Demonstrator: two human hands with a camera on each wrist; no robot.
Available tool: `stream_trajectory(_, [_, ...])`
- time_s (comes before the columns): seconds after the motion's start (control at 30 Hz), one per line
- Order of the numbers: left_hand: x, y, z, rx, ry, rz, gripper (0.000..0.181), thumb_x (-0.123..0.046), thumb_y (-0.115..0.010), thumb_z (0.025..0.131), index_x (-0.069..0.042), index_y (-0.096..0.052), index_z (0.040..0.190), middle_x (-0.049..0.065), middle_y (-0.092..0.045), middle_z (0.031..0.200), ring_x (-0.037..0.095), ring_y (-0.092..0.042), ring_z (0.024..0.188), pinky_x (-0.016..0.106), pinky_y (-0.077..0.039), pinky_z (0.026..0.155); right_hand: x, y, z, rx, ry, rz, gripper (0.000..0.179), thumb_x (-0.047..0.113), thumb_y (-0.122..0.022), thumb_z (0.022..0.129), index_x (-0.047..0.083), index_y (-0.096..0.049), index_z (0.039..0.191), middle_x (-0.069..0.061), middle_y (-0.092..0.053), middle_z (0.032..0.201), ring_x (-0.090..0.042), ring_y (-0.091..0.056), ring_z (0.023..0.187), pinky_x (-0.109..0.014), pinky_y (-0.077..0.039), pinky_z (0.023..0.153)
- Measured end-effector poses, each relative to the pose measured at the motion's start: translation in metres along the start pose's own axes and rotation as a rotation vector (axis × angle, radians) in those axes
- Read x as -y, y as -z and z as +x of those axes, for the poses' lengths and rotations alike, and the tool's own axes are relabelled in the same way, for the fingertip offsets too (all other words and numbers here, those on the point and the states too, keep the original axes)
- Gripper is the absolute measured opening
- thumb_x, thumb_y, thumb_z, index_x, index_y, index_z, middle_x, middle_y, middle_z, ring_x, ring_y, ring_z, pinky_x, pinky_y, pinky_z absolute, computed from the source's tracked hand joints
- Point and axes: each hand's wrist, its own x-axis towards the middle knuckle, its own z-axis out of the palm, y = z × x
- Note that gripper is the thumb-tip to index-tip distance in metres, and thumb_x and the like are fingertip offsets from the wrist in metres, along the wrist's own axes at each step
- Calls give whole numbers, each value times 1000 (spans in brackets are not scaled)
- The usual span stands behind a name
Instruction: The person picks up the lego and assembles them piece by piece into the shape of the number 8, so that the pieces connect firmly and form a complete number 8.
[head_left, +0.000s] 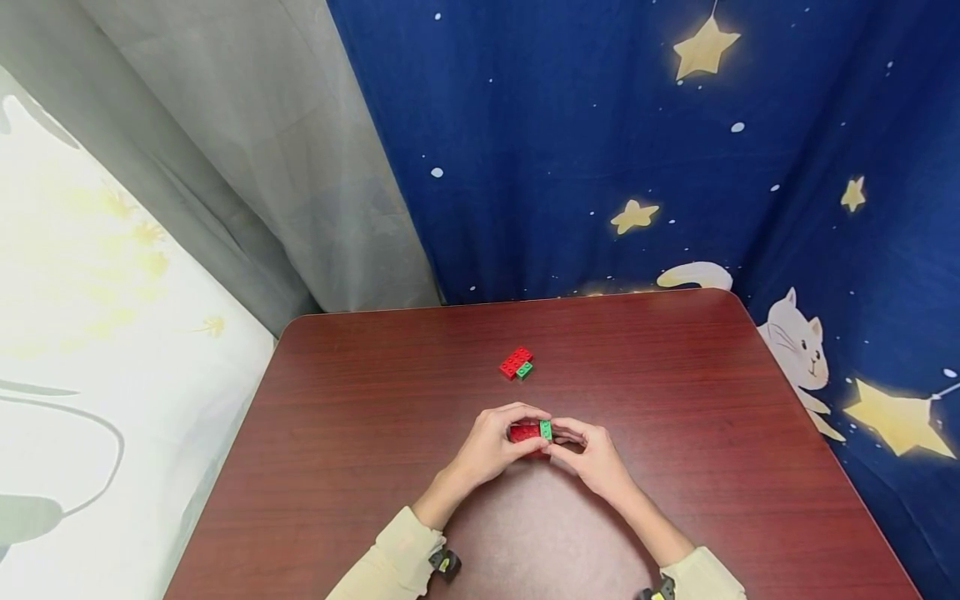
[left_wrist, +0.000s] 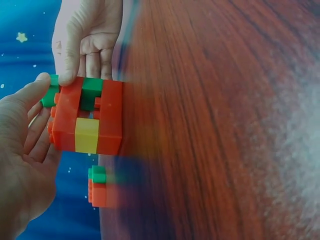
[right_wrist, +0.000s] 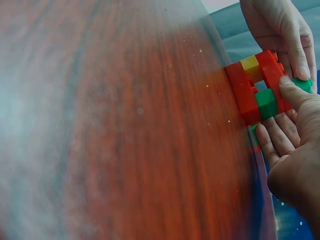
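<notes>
A toy-brick stack point(left_wrist: 67, 120) stands on the table between my hands. It has a red brick point(left_wrist: 111, 120) at the bottom, a yellow brick point(left_wrist: 87, 135) and a green brick point(left_wrist: 91, 94) with a gap between them in the middle, and another red brick above. On top sits a small green brick point(head_left: 546, 430) at the stack's right end. My left hand point(head_left: 487, 443) holds the stack from the left, its thumb at the top green brick. From the right, my right hand point(head_left: 600, 462) grips the same end, with its thumb against the upper red brick. Some fingertips are hidden behind the bricks.
Farther back on the brown table point(head_left: 360, 400) lie a loose red brick point(head_left: 515, 362) and a small green brick point(head_left: 524, 371), side by side. A blue star-patterned curtain point(head_left: 555, 150) hangs behind the table's far edge, and a grey curtain point(head_left: 300, 167) to its left.
</notes>
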Motion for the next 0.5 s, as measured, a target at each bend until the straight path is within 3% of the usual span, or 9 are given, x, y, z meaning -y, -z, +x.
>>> stream_trajectory(0.5, [-1,-2,0,-24,-77,56,33,-20,-88,91,-15,-78,122,-7,-76,116,7,-72,106,27,-57,87,-1,1,0,5,-10,18,36,-5,-82,89,-12,-70,122,-23,-77,111,-14,-75,100,-26,-60,87])
